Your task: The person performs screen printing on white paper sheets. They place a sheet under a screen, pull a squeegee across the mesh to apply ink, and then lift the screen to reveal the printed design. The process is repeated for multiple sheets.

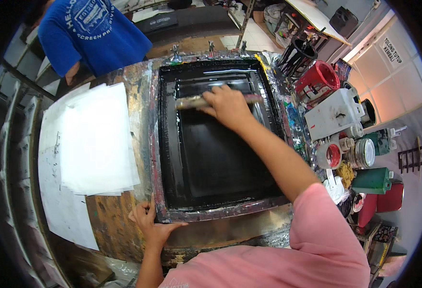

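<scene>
A screen-printing frame (159, 198) lies on the worktable, its mesh covered in wet-looking black ink (220, 163). My right hand (226, 106) is closed round the wooden handle of a squeegee (190, 102), which spans the mesh crosswise in its far part. The squeegee is slightly blurred, and its blade is hidden. At the frame's near left corner rests my left hand (153, 225). Its thumb stretches along the near edge and its forefinger points up the left side, spread wide around the corner; the other fingers are bent.
A stack of white sheets (96, 139) lies left of the frame. Clamps (211, 48) stand along its far edge. Ink cans, including a red bucket (317, 81), a white jug (333, 115) and a green bottle (372, 180), crowd the right. Beyond the table is a person in blue (93, 38).
</scene>
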{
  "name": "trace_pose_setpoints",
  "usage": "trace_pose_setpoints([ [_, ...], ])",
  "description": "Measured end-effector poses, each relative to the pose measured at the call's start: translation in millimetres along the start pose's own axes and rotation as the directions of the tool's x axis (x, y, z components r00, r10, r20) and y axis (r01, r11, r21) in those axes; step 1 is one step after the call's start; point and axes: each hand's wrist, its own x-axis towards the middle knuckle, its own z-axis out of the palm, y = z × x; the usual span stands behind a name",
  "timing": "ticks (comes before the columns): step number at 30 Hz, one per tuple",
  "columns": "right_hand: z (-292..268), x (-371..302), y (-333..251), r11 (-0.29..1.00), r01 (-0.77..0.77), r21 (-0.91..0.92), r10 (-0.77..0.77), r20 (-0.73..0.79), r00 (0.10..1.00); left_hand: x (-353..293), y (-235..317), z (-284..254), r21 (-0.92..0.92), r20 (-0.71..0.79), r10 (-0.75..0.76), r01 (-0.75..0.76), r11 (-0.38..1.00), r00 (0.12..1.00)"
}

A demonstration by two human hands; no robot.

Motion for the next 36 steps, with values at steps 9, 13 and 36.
trace_pose_setpoints([
  [9, -7.8, 71.6, 48.4, 1.000, 0.012, -0.013, -0.010, 0.140, 0.990, -20.1, 6.2, 30.6, -0.701, -0.068, -0.251, 0.133, 0.700, 0.966],
  [13, -19.2, -5.5, 1.7, 0.999, 0.018, -0.033, -0.017, 0.025, 1.000, -22.9, -1.3, 40.2, -0.733, -0.091, -0.227, 0.089, 0.675, 0.970],
  [36, -312.6, 26.6, -98.8, 0.995, -0.007, -0.098, -0.031, -0.386, 0.922, 313.2, 24.4, 115.9, -0.282, -0.324, 0.132, -0.228, 0.932, 0.937],
])
